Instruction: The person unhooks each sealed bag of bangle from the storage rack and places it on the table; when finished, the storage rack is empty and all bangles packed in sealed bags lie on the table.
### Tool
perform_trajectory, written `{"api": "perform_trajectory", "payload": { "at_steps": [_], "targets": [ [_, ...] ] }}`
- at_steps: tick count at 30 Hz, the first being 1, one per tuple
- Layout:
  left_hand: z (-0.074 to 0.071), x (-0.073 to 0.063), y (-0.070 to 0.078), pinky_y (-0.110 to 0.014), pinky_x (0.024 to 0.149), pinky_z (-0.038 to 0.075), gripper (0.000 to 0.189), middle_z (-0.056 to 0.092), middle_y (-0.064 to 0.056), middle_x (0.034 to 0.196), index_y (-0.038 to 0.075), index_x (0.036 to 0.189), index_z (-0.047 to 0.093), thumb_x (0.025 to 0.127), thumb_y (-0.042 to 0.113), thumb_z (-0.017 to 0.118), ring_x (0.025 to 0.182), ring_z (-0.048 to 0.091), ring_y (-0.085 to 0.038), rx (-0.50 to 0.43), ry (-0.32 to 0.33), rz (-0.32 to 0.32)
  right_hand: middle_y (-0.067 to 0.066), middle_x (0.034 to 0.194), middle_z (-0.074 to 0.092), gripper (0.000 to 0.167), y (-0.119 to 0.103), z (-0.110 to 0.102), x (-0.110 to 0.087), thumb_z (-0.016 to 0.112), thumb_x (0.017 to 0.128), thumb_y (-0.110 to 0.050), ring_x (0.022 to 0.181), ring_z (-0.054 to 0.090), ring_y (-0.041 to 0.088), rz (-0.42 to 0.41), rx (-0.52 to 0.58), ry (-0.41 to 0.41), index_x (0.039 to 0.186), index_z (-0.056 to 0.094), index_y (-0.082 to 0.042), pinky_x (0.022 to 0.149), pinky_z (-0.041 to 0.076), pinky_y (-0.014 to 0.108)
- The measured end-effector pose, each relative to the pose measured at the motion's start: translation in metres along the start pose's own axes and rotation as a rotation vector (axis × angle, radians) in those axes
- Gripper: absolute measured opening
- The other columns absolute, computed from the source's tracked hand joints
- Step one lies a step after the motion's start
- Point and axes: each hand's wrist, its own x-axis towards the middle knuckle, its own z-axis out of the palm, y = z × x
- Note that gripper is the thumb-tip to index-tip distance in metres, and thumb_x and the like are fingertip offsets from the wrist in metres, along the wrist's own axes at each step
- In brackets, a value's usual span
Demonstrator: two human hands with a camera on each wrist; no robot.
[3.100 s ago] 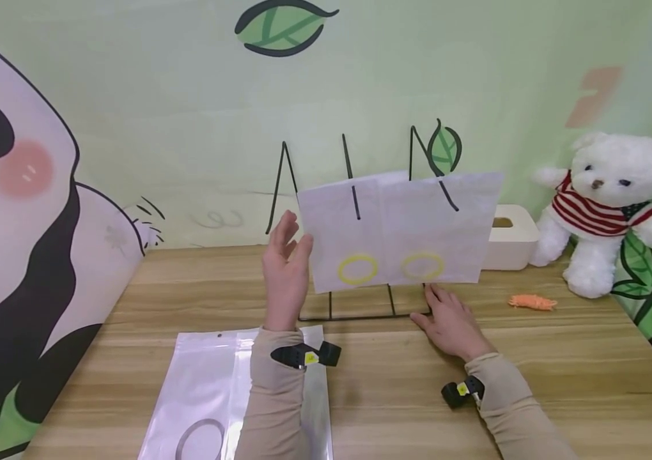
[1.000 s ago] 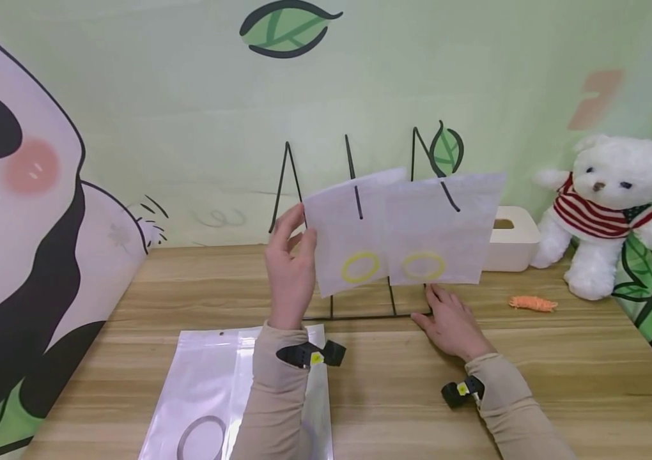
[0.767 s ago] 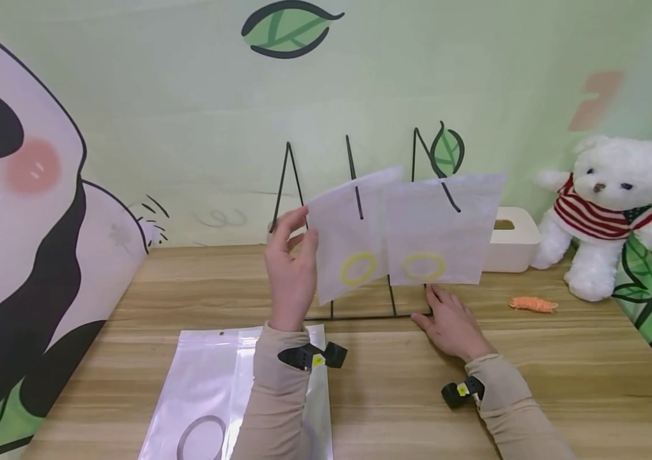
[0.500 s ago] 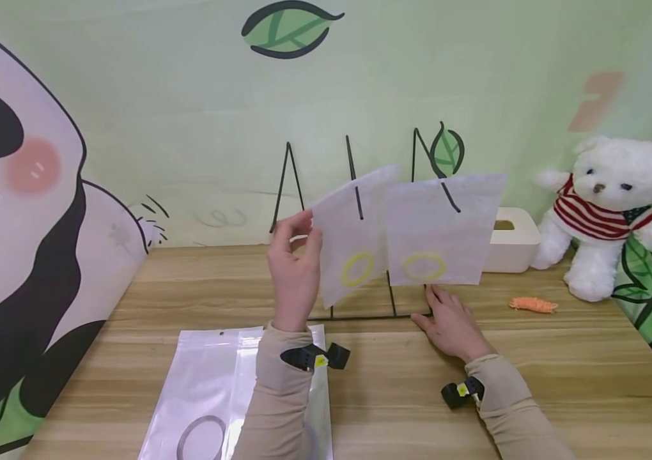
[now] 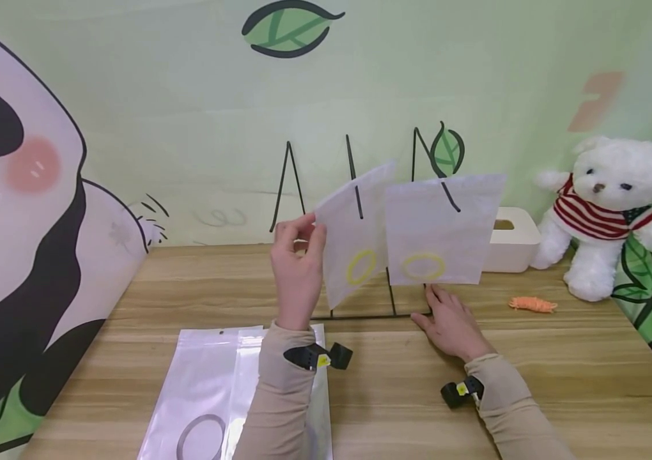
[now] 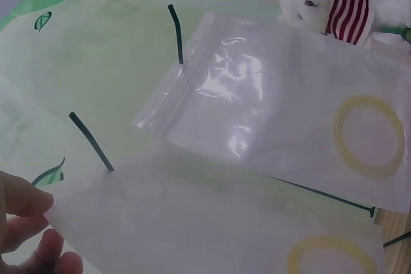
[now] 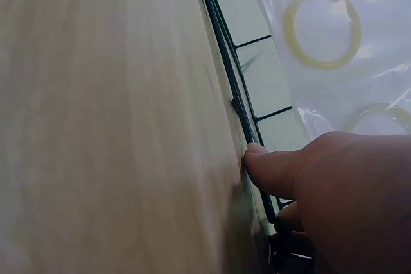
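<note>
A black wire display rack (image 5: 369, 317) stands on the table, with prongs rising behind two whitish zip bags. The left bag (image 5: 340, 223) hangs on the middle prong, turned at an angle. The right bag (image 5: 466, 239) hangs on the right prong. Each shows a yellow ring near its bottom. My left hand (image 5: 298, 271) pinches the left bag's upper left corner between thumb and fingers, as the left wrist view shows too. My right hand (image 5: 455, 322) holds the rack's lower right corner. In the right wrist view its thumb (image 7: 276, 166) presses the base bar; its other fingers are partly hidden.
A flat bag with a grey ring (image 5: 188, 377) lies at the front left, partly under the left forearm. To the right are an orange cord bundle (image 5: 533, 305), a white tissue box (image 5: 512, 239) and a white teddy bear (image 5: 602, 204). The printed wall backs the table.
My left hand, first beside the left bag with its fingers raised, has taken hold of its corner and drawn it toward me, swinging the bag to an angle. The right hand stays on the rack.
</note>
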Motion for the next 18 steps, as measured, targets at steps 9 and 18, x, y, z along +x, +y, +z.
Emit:
{"api": "perform_trajectory", "payload": {
  "at_steps": [9, 18],
  "targets": [
    [0.0008, 0.0017, 0.0004, -0.028, 0.071, 0.047, 0.019, 0.055, -0.007, 0.088, -0.001, 0.108, 0.07, 0.089, 0.004, 0.068, 0.083, 0.053, -0.016, 0.005, 0.001, -0.01, 0.032, 0.15, 0.028, 0.068, -0.0004, -0.0012, 0.0001, 0.052, 0.101, -0.034, 0.134, 0.029, 0.05, 0.003, 0.006, -0.001, 0.145, 0.03, 0.013, 0.1, 0.029, 0.07],
    [0.0017, 0.0015, 0.0006, -0.029, 0.071, 0.046, 0.017, 0.058, -0.008, 0.087, -0.002, 0.103, 0.069, 0.088, 0.005, 0.07, 0.081, 0.054, -0.018, 0.023, -0.005, -0.003, 0.032, 0.15, 0.028, 0.068, -0.0014, -0.0028, 0.0007, 0.051, 0.101, -0.034, 0.134, 0.028, 0.05, 0.01, 0.013, -0.007, 0.145, 0.029, 0.013, 0.1, 0.028, 0.07]
  ]
}}
